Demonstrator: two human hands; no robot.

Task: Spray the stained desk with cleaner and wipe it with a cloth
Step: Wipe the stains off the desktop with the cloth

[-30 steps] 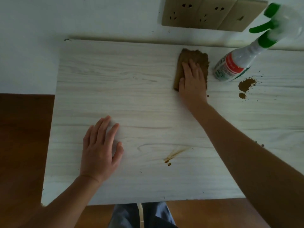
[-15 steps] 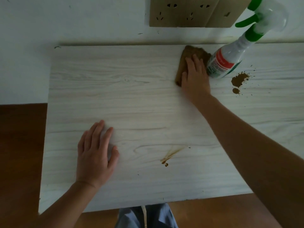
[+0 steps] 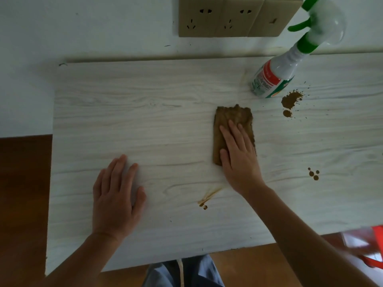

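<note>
Tabletop [image 3: 145, 121]: pale wood-grain board set against a white wall.
Cloth [image 3: 230, 117]: brown and folded into a long strip. It lies flat a little toward 2 o'clock from the tabletop's middle, its long side running 12 to 6 o'clock.
Right hand [image 3: 238, 156]: palm down on the near half of the Cloth, pressing it. The fingers are straight and slightly spread, pointing to 12 o'clock, with the thumb at the cloth's left edge.
Left hand [image 3: 116, 199]: flat on the bare board at 8 o'clock from the Cloth. Fingers straight, holding nothing, well apart from the other hand.
Spray bottle [image 3: 275, 73]: stands at 1 o'clock from the Cloth near the back edge, apart from both hands. White body, red and green label, green trigger.
Stains: a brown blotch [image 3: 291, 99] lies just beside the bottle's base. Small drops [image 3: 313, 174] sit at 3 o'clock from the Right hand. A thin streak [image 3: 208, 196] lies between the two hands.
Socket plates [image 3: 228, 16]: three, tan, on the wall at 12 o'clock.
Floor [image 3: 22, 193]: brown, at 9 o'clock.
Red thing [image 3: 375, 245]: at 4 o'clock, too blurred to tell what it is.
</note>
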